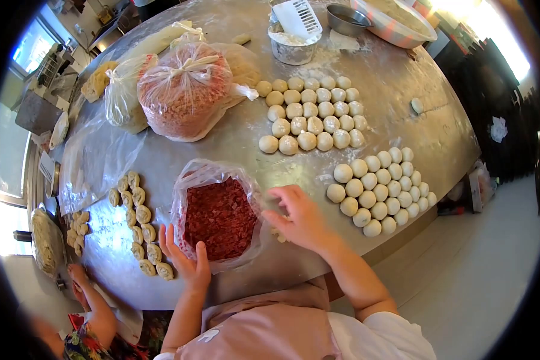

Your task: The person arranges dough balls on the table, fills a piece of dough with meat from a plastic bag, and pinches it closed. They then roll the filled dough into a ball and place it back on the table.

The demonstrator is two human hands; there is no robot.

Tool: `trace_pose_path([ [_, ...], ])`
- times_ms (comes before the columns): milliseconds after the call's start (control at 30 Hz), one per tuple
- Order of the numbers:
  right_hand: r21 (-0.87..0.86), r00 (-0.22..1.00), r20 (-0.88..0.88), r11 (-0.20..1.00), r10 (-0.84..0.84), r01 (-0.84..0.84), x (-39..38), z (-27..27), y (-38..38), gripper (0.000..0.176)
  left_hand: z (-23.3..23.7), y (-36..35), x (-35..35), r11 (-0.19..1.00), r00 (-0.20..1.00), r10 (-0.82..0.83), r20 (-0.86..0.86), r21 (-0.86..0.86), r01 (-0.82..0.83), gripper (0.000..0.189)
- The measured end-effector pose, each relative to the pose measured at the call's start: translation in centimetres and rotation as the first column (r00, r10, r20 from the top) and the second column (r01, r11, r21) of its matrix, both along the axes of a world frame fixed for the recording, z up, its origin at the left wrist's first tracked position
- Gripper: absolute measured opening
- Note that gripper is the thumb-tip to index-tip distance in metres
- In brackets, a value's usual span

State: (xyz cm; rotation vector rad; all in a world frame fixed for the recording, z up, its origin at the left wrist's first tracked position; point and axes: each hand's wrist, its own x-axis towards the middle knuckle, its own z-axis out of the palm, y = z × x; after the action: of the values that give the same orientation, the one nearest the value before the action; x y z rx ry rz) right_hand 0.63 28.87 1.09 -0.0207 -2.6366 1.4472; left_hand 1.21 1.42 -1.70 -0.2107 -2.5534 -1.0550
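Note:
A clear plastic bag (183, 180), its mouth rolled wide, stands before me full of dark red chopped filling (219, 219). My left hand (191, 261) is at the bag's lower left edge, fingers stretched and thumb apart. On the opposite side, my right hand (300, 219) reaches the bag's right rim, thumb and forefinger spread with a gap between them. Small pale dough pieces (280, 235) lie partly hidden beneath that hand. Left of the bag, twisted dough pieces (143, 214) sit in uneven columns.
Floured dough balls (309, 110) fill rows at the back; more balls (381, 193) lie near the right edge. Tied bags (186, 90) stand back left. A flour tub (294, 48) holds a white slotted scoop (298, 18). Another person's arm (96, 300) is at lower left.

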Motion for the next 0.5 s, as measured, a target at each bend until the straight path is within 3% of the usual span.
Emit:
trace_pose_path([
  [33,0.027,1.0,0.0,1.0,0.002,-0.002,-0.1,0.6,1.3,0.042,1.3,0.9,-0.5,0.999,1.0,0.002,-0.027,-0.046,-0.003,0.065],
  [67,0.037,0.999,-0.036,0.999,0.003,-0.002,-0.3,0.6,2.8,0.048,2.0,1.5,-1.2,0.998,0.998,-0.056,-0.028,-0.006,0.056,0.067],
  [167,0.202,0.994,-0.072,0.975,-0.079,0.092,-1.5,1.5,6.8,0.051,4.3,5.3,-4.4,0.965,0.97,-0.24,-0.042,-0.123,0.234,0.071],
  [300,0.338,0.996,-0.037,0.937,-0.083,0.091,-4.0,1.4,10.3,0.067,5.9,12.1,-10.5,0.821,0.867,-0.481,0.128,-0.28,0.497,0.087],
  [367,0.459,0.998,-0.054,0.886,-0.042,0.062,-5.8,1.1,11.6,0.076,4.8,14.5,-13.0,0.798,0.858,-0.471,0.205,-0.315,0.513,0.095],
  [400,0.451,0.998,0.042,0.892,-0.042,0.018,-6.7,1.2,12.0,0.092,4.2,15.5,-14.1,0.784,0.85,-0.466,0.243,-0.331,0.525,0.099],
  [500,0.636,0.993,0.114,0.77,-0.033,-0.047,-9.4,1.9,12.7,0.102,4.2,17.9,-16.7,0.753,0.801,-0.435,0.411,-0.321,0.574,0.111],
])
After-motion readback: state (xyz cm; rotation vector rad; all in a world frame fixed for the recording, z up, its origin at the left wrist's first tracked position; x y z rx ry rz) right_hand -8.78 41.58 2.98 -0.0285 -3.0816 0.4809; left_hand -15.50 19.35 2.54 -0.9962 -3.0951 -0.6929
